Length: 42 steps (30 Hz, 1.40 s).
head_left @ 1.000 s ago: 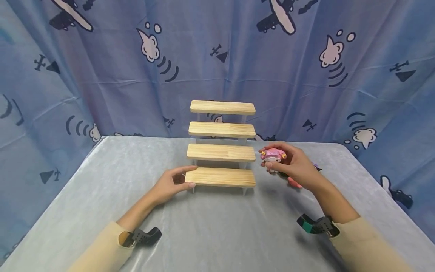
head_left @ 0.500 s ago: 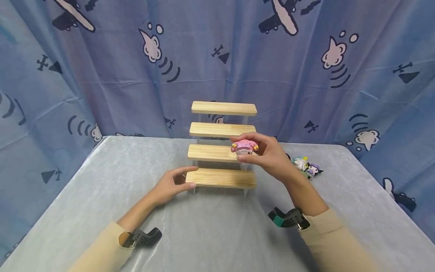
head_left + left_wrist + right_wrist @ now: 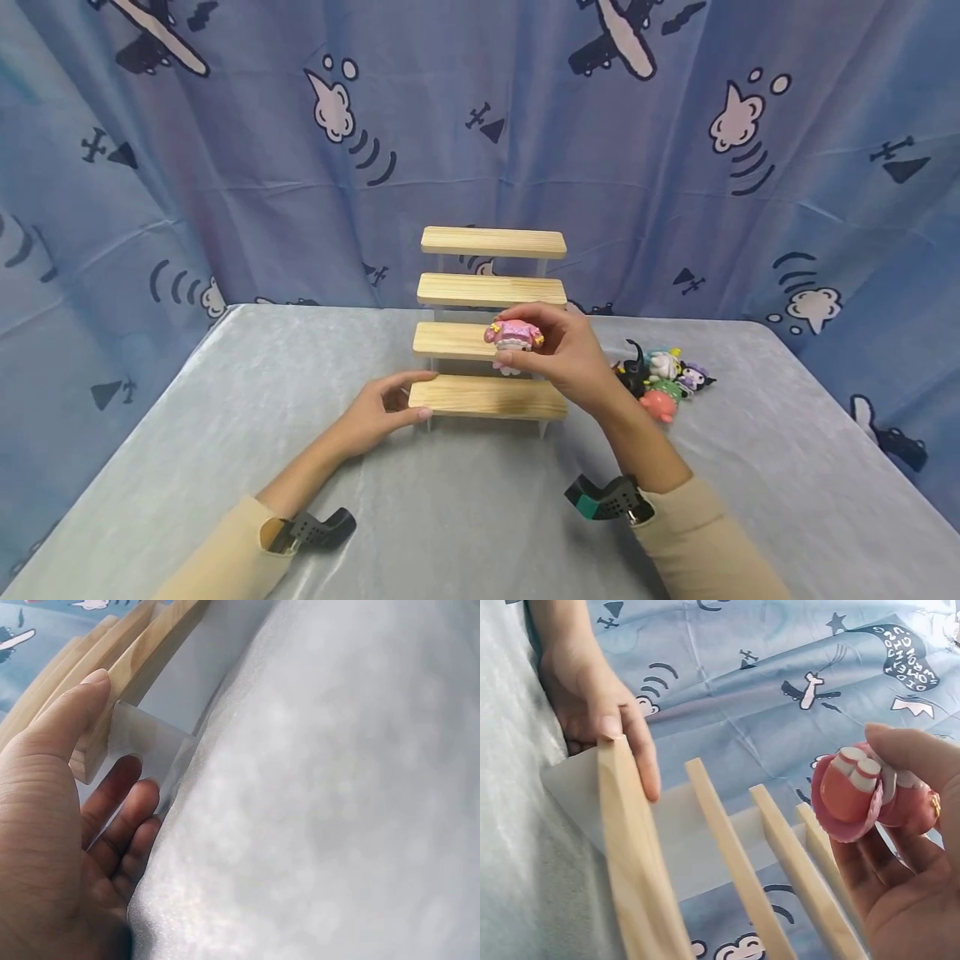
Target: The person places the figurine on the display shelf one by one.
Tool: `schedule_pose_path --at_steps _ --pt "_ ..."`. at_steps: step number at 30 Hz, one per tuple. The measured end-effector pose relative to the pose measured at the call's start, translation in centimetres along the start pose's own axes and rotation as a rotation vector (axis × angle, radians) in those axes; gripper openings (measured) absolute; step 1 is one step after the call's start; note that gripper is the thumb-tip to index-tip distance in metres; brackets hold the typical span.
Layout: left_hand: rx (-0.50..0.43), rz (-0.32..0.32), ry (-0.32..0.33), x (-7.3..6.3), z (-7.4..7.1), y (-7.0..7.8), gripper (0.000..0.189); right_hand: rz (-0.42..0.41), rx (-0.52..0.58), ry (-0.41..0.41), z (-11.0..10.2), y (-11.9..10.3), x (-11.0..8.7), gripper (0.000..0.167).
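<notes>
A tiered display stand has pale wooden shelves on clear supports. My left hand grips the left end of its lowest shelf, thumb at the front edge and index finger at the back. In the left wrist view the other fingers of the left hand curl beside the clear support. My right hand pinches a pink and white toy figurine between thumb and fingers. It overlaps the second shelf from the bottom. In the right wrist view the figurine shows its white feet, held apart from the shelves.
Several small figurines lie in a cluster on the grey-covered table, right of the stand. A blue patterned curtain hangs behind the table. Each wrist wears a dark strapped device.
My right hand has carried the pink figurine leftward from beside the stand to in front of its second shelf, uncovering the figurine cluster. The left hand keeps its grip on the lowest shelf.
</notes>
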State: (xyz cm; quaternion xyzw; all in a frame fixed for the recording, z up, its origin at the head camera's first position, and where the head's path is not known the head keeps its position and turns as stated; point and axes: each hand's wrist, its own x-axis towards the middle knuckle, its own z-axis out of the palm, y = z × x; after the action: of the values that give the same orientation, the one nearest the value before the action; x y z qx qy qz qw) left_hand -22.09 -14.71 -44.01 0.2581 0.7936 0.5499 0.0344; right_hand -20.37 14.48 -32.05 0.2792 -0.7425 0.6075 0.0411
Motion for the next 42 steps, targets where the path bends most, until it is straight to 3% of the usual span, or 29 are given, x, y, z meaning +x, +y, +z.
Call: schedule_pose_path --at_steps 7,13,24,42 --pt "0.03 -0.018 0.007 -0.2 -0.1 0.2 0.051 0.012 -0.018 -0.037 1.1 0.8 0.1 0.042" --pt "0.037 -0.019 0.003 0.0 0.0 0.1 0.051 0.008 -0.105 -0.05 2.1 1.4 0.0 0.042" --pt "0.004 -0.022 -0.005 -0.1 0.1 0.1 0.052 0.032 -0.182 -0.05 3.8 2.9 -0.1 0.04" --pt "-0.003 -0.012 -0.008 -0.1 0.1 0.0 0.053 -0.008 -0.264 -0.045 5.6 4.0 -0.4 0.038"
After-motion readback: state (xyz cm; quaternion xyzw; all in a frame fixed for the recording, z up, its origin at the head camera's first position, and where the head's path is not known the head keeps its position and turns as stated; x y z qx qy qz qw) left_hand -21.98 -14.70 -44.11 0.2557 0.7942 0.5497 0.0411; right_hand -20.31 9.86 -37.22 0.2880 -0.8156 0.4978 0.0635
